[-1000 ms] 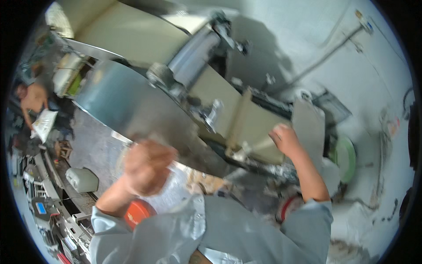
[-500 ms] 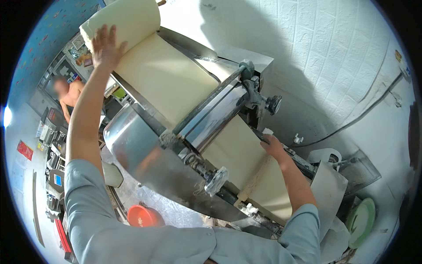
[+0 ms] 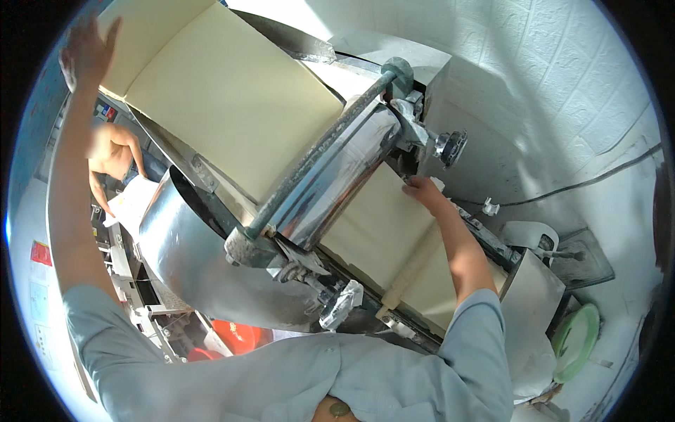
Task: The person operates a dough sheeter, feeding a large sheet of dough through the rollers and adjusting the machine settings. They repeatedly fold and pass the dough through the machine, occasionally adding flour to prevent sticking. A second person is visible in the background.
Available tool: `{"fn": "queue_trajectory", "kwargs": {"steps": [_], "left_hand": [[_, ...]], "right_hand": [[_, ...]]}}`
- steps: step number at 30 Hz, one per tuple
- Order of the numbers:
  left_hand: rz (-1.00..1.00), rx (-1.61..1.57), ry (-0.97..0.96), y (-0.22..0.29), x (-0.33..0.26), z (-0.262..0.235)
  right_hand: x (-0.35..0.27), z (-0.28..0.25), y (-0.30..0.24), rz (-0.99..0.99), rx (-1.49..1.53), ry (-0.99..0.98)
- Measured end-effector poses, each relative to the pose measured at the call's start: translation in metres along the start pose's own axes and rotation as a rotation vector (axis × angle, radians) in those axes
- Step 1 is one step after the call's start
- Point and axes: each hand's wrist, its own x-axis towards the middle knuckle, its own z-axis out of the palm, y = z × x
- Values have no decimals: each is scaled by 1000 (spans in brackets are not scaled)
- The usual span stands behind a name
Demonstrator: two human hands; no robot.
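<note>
A wide, pale yellow dough sheet (image 3: 239, 98) slopes down into a dough sheeter's shiny metal roller (image 3: 337, 176). At the upper left, the sheet comes off a thick dough roll (image 3: 158, 35), partly cut off by the frame. My left hand (image 3: 88, 56) is raised at that roll's left end, fingers stretched and thumb apart; contact is unclear. Below the roller, more dough sheet (image 3: 380, 228) lies on the lower bed under a thin crossbar (image 3: 411, 271). My right hand (image 3: 425, 193) is at this sheet's right edge, fingers curled together, their tips hidden.
A rounded steel housing (image 3: 211, 260) flanks the machine on the left. Two adjusting knobs (image 3: 341, 306) (image 3: 450, 148) stick out beside the roller. An orange-red basin (image 3: 239, 337) is on the floor, and a green round tray (image 3: 576, 334) leans at the right. Another person (image 3: 116, 151) works at the far left.
My left hand has moved up and left, from the face of the dough roll to its end. The view has shifted, and my right hand has stayed by the lower sheet's edge.
</note>
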Motion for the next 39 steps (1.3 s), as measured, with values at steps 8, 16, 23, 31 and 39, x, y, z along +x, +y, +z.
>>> {"fn": "queue_trajectory", "kwargs": {"steps": [8,16,23,31,39], "left_hand": [[-79,-450,-305,18,3,-56],[-173,-320,-170,13,-12,-26],[-94,-536,-547,-9,-1,-58],[161,-1359,-275,32,-87,-180],[671,-2633,-1794,80,-294,-404]], "right_hand": [[-9,-11,40,163,-29,14],[21,8,33,121,157,-17],[-20,-15,-12,144,-250,-127],[-1,-5,7,114,-26,-64],[4,-1,29,47,-86,-197]]}}
